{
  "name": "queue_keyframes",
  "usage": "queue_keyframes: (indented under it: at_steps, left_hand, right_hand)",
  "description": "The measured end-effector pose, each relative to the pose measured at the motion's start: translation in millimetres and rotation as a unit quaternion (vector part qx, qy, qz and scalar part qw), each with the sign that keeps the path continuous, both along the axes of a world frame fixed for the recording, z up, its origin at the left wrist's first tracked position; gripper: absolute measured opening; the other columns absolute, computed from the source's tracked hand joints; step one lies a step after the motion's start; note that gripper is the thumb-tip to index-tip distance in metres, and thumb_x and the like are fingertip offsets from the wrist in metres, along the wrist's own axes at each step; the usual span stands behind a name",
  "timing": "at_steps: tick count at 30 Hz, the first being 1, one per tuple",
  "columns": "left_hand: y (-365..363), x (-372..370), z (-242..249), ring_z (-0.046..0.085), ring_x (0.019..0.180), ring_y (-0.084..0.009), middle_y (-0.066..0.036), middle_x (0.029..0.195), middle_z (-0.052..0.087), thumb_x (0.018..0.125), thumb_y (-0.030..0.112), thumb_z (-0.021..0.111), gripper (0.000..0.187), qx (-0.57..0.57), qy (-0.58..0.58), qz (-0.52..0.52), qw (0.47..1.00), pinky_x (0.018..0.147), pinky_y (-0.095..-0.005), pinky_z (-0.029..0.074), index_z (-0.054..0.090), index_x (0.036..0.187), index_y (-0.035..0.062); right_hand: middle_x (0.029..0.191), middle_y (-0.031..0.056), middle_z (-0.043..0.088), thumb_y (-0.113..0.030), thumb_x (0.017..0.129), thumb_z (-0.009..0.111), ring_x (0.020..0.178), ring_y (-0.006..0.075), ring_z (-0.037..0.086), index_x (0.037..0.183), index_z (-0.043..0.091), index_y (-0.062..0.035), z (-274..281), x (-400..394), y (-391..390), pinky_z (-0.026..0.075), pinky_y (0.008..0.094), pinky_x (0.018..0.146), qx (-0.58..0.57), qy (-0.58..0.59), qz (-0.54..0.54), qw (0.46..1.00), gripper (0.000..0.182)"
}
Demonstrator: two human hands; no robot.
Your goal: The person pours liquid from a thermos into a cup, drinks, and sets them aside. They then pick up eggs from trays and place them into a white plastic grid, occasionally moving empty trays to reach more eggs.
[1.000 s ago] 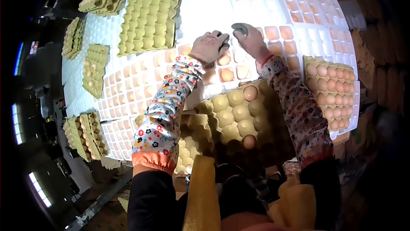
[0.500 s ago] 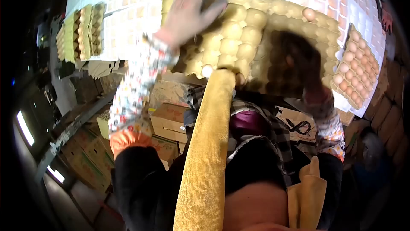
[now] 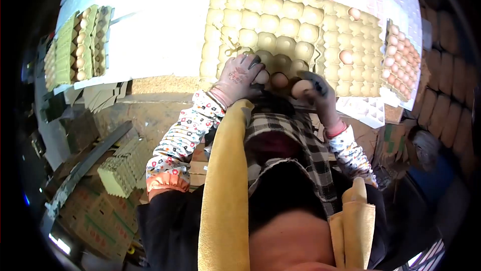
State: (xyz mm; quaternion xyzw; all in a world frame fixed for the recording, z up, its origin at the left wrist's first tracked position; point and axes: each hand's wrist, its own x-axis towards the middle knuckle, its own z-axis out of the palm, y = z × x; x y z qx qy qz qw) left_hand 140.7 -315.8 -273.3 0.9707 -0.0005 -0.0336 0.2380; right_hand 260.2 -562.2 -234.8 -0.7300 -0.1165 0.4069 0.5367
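- Pale brown eggs (image 3: 279, 80): three at the near edge of the yellow-green pulp egg tray (image 3: 273, 25).
- Left gloved hand (image 3: 239, 74): curled round one egg.
- Right gloved hand (image 3: 316, 90): cupping another.
- Risk: loose grip, eggs knocking together, cracked shells.
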Motion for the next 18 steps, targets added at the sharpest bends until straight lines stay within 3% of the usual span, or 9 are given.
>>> queue_keyframes:
  at_steps: [1,4,5,7,10,12,14,16,18]
  left_hand:
    - [2,-1,-8,0.052,0.107,-0.0305,-0.010,0.121,0.052,0.067,0.040,0.078,0.061,0.003,-0.029,-0.006,1.000,0.090,-0.0448,0.045,0.061,0.118,0.0125]
    - [9,-4,-33,0.055,0.103,-0.0305,-0.009,0.118,0.054,0.069,0.041,0.078,0.054,-0.010,-0.106,-0.025,0.994,0.085,-0.0445,0.048,0.063,0.113,0.0123]
    - [9,-4,-36,0.055,0.102,-0.0305,-0.009,0.117,0.054,0.069,0.041,0.077,0.052,-0.019,-0.128,-0.030,0.991,0.084,-0.0444,0.049,0.064,0.111,0.0122]
    - [12,-3,-40,0.055,0.102,-0.0305,-0.009,0.117,0.055,0.070,0.040,0.077,0.050,-0.042,-0.131,-0.043,0.990,0.084,-0.0436,0.049,0.064,0.109,0.0122]
    - [16,0,-25,0.056,0.104,-0.0305,-0.011,0.114,0.057,0.071,0.039,0.076,0.049,-0.091,-0.123,-0.046,0.987,0.087,-0.0416,0.049,0.063,0.108,0.0094]
    - [24,3,-17,0.057,0.105,-0.0304,-0.012,0.113,0.058,0.070,0.037,0.078,0.050,-0.124,-0.130,-0.034,0.983,0.087,-0.0407,0.049,0.062,0.107,0.0080]
    - [41,2,-3,0.060,0.099,-0.0337,-0.017,0.108,0.060,0.066,0.020,0.083,0.056,-0.313,-0.071,0.011,0.947,0.086,-0.0380,0.050,0.058,0.112,0.0029]
    - [60,1,-8,0.062,0.096,-0.0302,-0.014,0.107,0.060,0.073,0.025,0.079,0.052,-0.402,-0.034,0.046,0.914,0.083,-0.0374,0.050,0.056,0.114,0.0016]
    - [81,-2,-1,0.062,0.091,-0.0210,-0.008,0.104,0.063,0.081,0.017,0.073,0.048,-0.500,-0.040,0.068,0.863,0.080,-0.0319,0.050,0.053,0.122,0.0016]
  right_hand:
    - [0.111,0.0109,0.062,-0.013,0.085,0.054,0.098,0.0237,0.064,0.115,0.057,0.0041,-4,2,-6,0.057,0.0378,0.080,0.114,0.193,-0.117,0.968,0.035]
    - [0.098,0.0161,0.062,-0.018,0.091,0.048,0.089,0.0238,0.064,0.103,0.062,0.0014,-1,-7,5,0.053,0.0314,0.069,0.213,0.271,-0.278,0.896,0.027]
    - [0.100,0.0161,0.062,-0.019,0.091,0.053,0.091,0.0255,0.064,0.099,0.061,0.0018,5,-9,10,0.054,0.0330,0.076,0.148,0.140,-0.152,0.967,0.023]
    - [0.106,0.0174,0.060,-0.022,0.084,0.067,0.094,0.0264,0.063,0.108,0.062,-0.0023,16,-27,32,0.053,0.0359,0.081,-0.133,-0.105,-0.005,0.986,0.032]
    - [0.119,0.0177,0.050,-0.026,0.074,0.076,0.099,0.0363,0.061,0.123,0.061,-0.0175,-13,-48,54,0.052,0.0413,0.085,-0.313,-0.430,0.169,0.830,0.052]
    - [0.117,0.0179,0.052,-0.026,0.074,0.076,0.100,0.0366,0.061,0.122,0.061,-0.0168,-8,-39,59,0.052,0.0419,0.086,-0.330,-0.370,0.168,0.852,0.052]
    - [0.108,0.0147,0.058,-0.027,0.077,0.073,0.089,0.0266,0.065,0.123,0.060,-0.0105,5,-30,56,0.055,0.0346,0.075,-0.241,-0.321,0.131,0.907,0.051]
    - [0.102,0.0121,0.062,-0.020,0.081,0.068,0.081,0.0203,0.065,0.125,0.056,-0.0009,-8,-10,46,0.055,0.0310,0.072,-0.071,-0.032,-0.042,0.996,0.050]
    - [0.097,0.0098,0.064,-0.012,0.088,0.060,0.083,0.0176,0.065,0.122,0.054,0.0016,35,26,78,0.056,0.0310,0.073,0.056,0.127,-0.155,0.978,0.037]
